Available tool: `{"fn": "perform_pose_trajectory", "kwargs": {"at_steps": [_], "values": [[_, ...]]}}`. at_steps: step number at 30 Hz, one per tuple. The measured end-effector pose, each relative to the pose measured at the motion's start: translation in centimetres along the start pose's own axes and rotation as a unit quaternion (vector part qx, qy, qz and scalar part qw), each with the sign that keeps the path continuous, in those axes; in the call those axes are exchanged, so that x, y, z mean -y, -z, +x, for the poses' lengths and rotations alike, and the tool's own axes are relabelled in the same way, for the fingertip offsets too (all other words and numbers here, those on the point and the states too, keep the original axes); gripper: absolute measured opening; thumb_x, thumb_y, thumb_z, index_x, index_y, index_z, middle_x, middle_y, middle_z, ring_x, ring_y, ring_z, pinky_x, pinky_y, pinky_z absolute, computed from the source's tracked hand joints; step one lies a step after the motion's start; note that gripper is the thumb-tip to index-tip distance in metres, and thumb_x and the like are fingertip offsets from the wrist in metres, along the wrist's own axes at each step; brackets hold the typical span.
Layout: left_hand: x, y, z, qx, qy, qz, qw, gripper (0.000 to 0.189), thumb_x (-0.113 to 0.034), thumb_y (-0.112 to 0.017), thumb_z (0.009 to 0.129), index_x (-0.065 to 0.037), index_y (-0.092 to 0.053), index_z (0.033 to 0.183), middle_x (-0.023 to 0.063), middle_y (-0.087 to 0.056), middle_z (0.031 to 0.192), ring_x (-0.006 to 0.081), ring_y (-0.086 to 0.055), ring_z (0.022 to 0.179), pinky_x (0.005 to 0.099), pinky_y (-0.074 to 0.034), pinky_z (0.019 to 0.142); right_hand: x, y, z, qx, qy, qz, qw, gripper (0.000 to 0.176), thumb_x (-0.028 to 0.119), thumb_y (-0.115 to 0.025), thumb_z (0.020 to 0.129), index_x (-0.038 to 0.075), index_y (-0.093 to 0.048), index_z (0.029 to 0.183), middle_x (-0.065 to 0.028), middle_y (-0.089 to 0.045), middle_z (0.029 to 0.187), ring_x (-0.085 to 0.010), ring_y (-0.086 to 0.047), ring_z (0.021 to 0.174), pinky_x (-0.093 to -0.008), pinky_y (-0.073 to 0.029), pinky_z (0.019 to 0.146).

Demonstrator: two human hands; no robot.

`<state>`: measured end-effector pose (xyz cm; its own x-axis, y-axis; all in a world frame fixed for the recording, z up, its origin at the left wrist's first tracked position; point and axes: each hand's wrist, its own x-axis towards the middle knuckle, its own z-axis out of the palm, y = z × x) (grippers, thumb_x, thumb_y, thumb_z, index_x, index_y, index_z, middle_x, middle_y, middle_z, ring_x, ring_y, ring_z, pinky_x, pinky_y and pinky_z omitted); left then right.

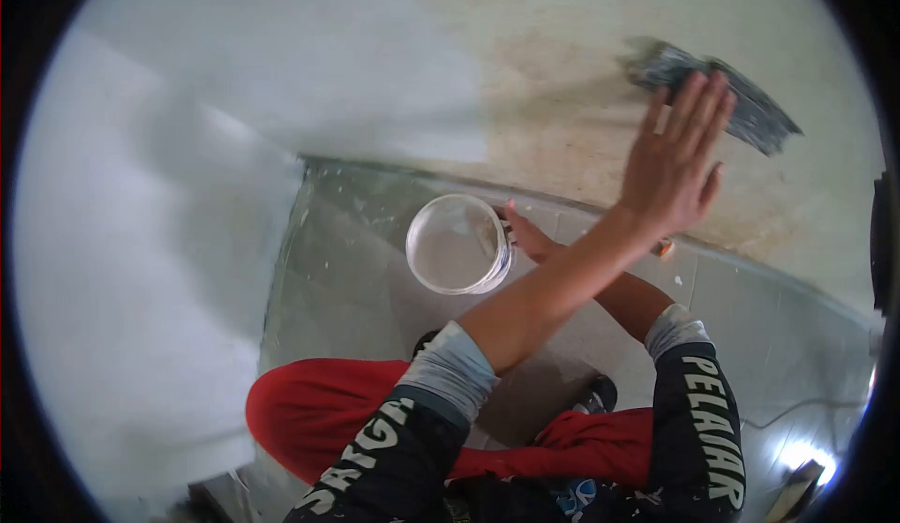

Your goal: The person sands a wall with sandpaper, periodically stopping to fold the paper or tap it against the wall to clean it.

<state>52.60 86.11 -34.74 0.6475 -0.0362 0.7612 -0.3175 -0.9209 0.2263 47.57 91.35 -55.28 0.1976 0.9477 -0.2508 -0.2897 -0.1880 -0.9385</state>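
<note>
1. rising along the left side, a pale, smooth wall [122, 242] meets the floor [347, 298] and a second wall [562, 82], whose surface turns from whitish to tan and cream.
2. bent below the corner, a leg in red trousers [319, 401] lies low in the view.
3. just right of the corner, a round, whitish tub [452, 284] sits over the floor, its open mouth facing up; pale residue shows inside.
4. against the tub's right side is the right hand [530, 237], reaching in from the right, under the left forearm [553, 298]; its fingers meet the tub near the rim, though how firmly they close on it i cannot tell.
5. crossing above, the left hand [670, 167] points up the second wall, fingers nearly straight and close together, a light band on one of them. its fingertips lie over a dark grey, wrinkled pad [755, 120], pressed flat rather than wrapped round it.
6. below that hand, a small orange object [665, 247] lies near the wall's foot.
</note>
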Motion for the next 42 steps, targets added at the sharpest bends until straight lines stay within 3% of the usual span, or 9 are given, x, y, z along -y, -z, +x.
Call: {"fn": "perform_pose_trajectory", "kwargs": {"at_steps": [9, 11, 16, 21, 23, 25, 29, 35, 42], "values": [[0.6, -0.5, -0.4, -0.069, -0.012, 0.086, 0.994, 0.075, -0.026, -0.06, 0.09, -0.005, -0.032, 0.156, 0.0085, -0.02, 0.167, 0.0263, -0.014, 0.155, 0.0485, -0.011, 0.126, -1.4, -5.7, 3.1, 0.179, -0.03, 0.059, 0.982, 0.086, 0.075, -0.015, 0.098, 0.014, -0.034, 0.156, -0.0121, -0.034, 0.159, -0.0341, -0.031, 0.146, -0.0587, -0.026, 0.117], [1.3, -0.6, -0.5, -0.049, -0.013, 0.063, 0.997, 0.076, -0.026, -0.062, 0.088, -0.005, -0.033, 0.156, 0.0092, -0.023, 0.166, 0.0277, -0.016, 0.154, 0.0499, -0.014, 0.125, -2.1, -8.1, 4.3, 0.187, -0.146, 0.066, 0.969, 0.079, 0.067, -0.033, 0.101, 0.01, -0.031, 0.156, -0.0131, -0.039, 0.155, -0.0306, -0.036, 0.143, -0.0491, -0.029, 0.119], [2.2, 0.1, -2.1, 0.027, 0.014, -0.01, 0.999, 0.079, -0.029, -0.063, 0.088, -0.004, -0.032, 0.155, 0.016, -0.028, 0.163, 0.0359, -0.023, 0.152, 0.0595, -0.025, 0.117, -6.5, -9.3, 1.3, 0.265, -0.002, -0.046, 0.963, 0.072, 0.058, -0.042, 0.102, 0.006, -0.036, 0.153, -0.014, -0.043, 0.152, -0.0296, -0.041, 0.139, -0.0461, -0.036, 0.114], [7.7, 0.1, -7.8, 0.076, 0.012, 0.098, 0.992, 0.076, -0.042, -0.051, 0.098, -0.001, -0.028, 0.157, 0.0246, -0.025, 0.162, 0.0436, -0.021, 0.151, 0.0621, -0.017, 0.119, -10.4, -1.3, -1.7, 0.154, 0.114, -0.174, 0.966, 0.066, 0.049, -0.051, 0.103, 0.002, -0.041, 0.15, -0.0149, -0.047, 0.149, -0.0286, -0.046, 0.136, -0.0431, -0.042, 0.11], [8.9, 0.8, -5.4, 0.051, -0.03, 0.192, 0.98, 0.081, -0.048, -0.048, 0.099, 0.001, -0.023, 0.157, 0.0287, -0.017, 0.163, 0.0458, -0.014, 0.152, 0.0624, -0.012, 0.119, -7.4, 1.5, -5.5, 0.005, -0.148, -0.134, 0.98, 0.068, 0.056, -0.046, 0.103, -0.002, -0.054, 0.138, -0.0141, -0.064, 0.127, -0.0242, -0.06, 0.111, -0.0429, -0.049, 0.096], [7.2, 3.9, 3.7, -0.166, -0.024, 0.151, 0.974, 0.087, -0.052, -0.046, 0.099, 0.002, -0.016, 0.158, 0.0331, -0.007, 0.163, 0.0495, -0.006, 0.152, 0.0627, -0.007, 0.12, -10.1, 4.7, -8.1, -0.081, -0.128, -0.071, 0.986, 0.071, 0.059, -0.042, 0.103, -0.003, -0.059, 0.131, -0.0129, -0.067, 0.115, -0.0212, -0.062, 0.094, -0.0401, -0.053, 0.082], [6.3, 5.6, 7.3, -0.213, -0.042, 0.162, 0.963, 0.091, -0.053, -0.047, 0.098, 0.003, -0.01, 0.159, 0.0364, 0.0, 0.161, 0.0527, 0.0, 0.151, 0.0628, -0.004, 0.119, -7.4, 8.0, -15.6, -0.17, -0.185, -0.055, 0.966, 0.073, 0.061, -0.037, 0.103, -0.004, -0.06, 0.128, -0.0132, -0.068, 0.112, -0.0209, -0.064, 0.088, -0.0348, -0.053, 0.073], [10.3, -1.8, -8.9, -0.041, 0.066, 0.108, 0.991, 0.091, -0.054, -0.048, 0.099, 0.001, -0.008, 0.16, 0.0331, 0.002, 0.163, 0.052, 0.0, 0.151, 0.0625, -0.006, 0.12, -6.2, 10.0, -19.3, -0.237, -0.234, -0.025, 0.943, 0.071, 0.06, -0.035, 0.103, -0.003, -0.061, 0.122, -0.0117, -0.069, 0.107, -0.0186, -0.066, 0.083, -0.0351, -0.054, 0.07], [9.4, 7.2, 2.2, -0.158, 0.034, 0.124, 0.979, 0.091, -0.05, -0.053, 0.097, 0.002, -0.011, 0.159, 0.0342, -0.003, 0.162, 0.0529, -0.003, 0.15, 0.0623, -0.009, 0.119, -5.5, 10.9, -19.3, -0.251, -0.208, -0.027, 0.945, 0.07, 0.06, -0.034, 0.104, -0.002, -0.061, 0.123, -0.0119, -0.069, 0.106, -0.0196, -0.067, 0.083, -0.0348, -0.054, 0.068]]}}
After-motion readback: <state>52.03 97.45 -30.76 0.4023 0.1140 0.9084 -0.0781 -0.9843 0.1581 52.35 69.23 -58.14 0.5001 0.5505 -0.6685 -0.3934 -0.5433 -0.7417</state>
